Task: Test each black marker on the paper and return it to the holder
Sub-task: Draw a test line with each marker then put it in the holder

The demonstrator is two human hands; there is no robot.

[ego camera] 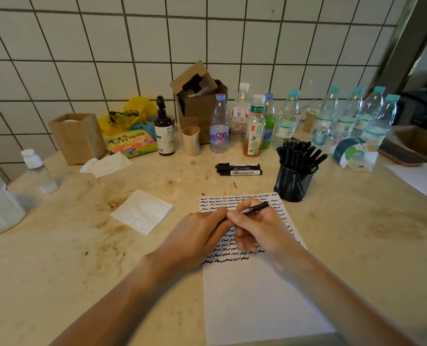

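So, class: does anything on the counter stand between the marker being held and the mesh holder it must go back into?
Nothing visible does. The marker sits over the paper, held by the right hand and left hand. The holder stands just beyond the paper's far right corner, bare counter between. It is crowded with markers, though.

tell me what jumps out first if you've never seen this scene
Both hands, left hand and right hand, meet low in the middle over the paper, gripping a black marker. The sheet's upper half is filled with rows of black squiggles. Just behind it to the right stands a black mesh holder packed with markers, and two more markers lie on the counter left of the holder.
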